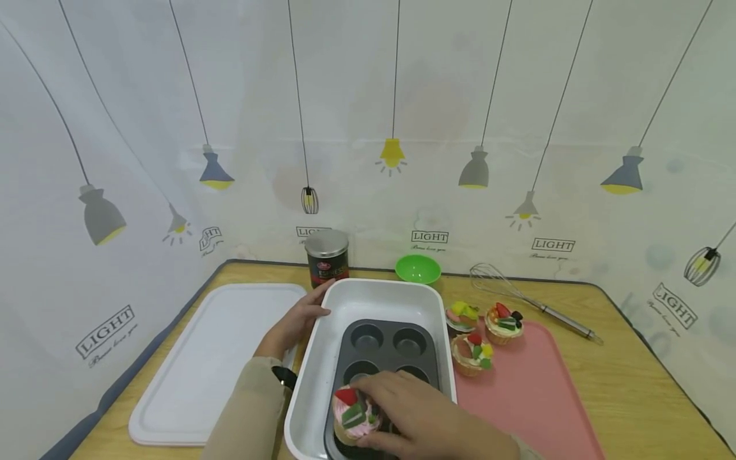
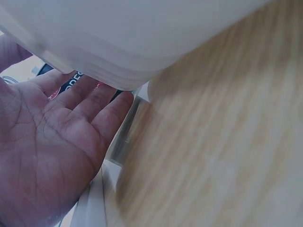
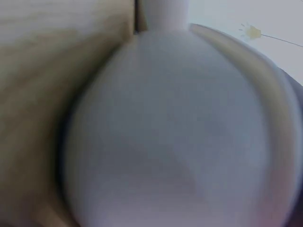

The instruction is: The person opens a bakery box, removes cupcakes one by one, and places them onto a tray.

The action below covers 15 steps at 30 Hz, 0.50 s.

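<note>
My right hand (image 1: pixel 411 406) pinches a toy fruit cupcake (image 1: pixel 359 414) with pink cream, a red piece and a green slice on top. It holds the cupcake low over the near left cups of a dark muffin pan (image 1: pixel 393 338). This pan lies inside a deep white rectangular tray (image 1: pixel 356 291). At the tray's left side, my left hand (image 1: pixel 293 326) grips it with the thumb over the rim. In the left wrist view, the fingers (image 2: pixel 111 113) lie along the outer wall. A pale, blurred surface (image 3: pixel 165 127) fills most of the right wrist view.
Three more fruit cupcakes (image 1: pixel 471 354) stand by the tray's right side, around a pink board (image 1: pixel 535 383). A whisk (image 1: pixel 535 303) lies behind them. An espresso tin (image 1: pixel 328 259) and a green bowl (image 1: pixel 418 269) stand at the back. A white lid (image 1: pixel 213 358) lies left.
</note>
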Available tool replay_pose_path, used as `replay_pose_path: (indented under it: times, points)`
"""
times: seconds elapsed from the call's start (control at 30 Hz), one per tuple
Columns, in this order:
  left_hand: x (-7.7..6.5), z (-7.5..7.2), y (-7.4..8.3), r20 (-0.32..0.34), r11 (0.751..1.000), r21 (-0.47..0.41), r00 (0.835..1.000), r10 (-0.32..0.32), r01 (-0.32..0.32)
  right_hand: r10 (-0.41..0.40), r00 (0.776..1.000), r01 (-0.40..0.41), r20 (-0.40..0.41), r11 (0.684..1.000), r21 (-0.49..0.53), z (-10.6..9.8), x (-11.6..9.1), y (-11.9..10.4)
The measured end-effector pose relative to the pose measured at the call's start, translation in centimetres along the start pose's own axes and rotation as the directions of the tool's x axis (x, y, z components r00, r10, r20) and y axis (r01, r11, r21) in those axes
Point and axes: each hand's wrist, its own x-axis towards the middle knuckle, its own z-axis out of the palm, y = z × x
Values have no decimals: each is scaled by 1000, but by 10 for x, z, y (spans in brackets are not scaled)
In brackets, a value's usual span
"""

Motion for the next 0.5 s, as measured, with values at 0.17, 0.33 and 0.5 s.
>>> replay_pose_path:
  times: [0.17,0.33,0.5]
  points:
    - [1,0,-1,9,1000,2,1000,0,0,25,996,-23,-84,999,26,-25,-5,7]
    - [1,-1,-3,20,1000,-9,1000,-6,6,74,975,-73,-211,997,10,-47,-22,23]
    - [3,-2,-3,30,1000,-6,999,16,-16,155,940,-151,-303,988,36,-64,-46,49]
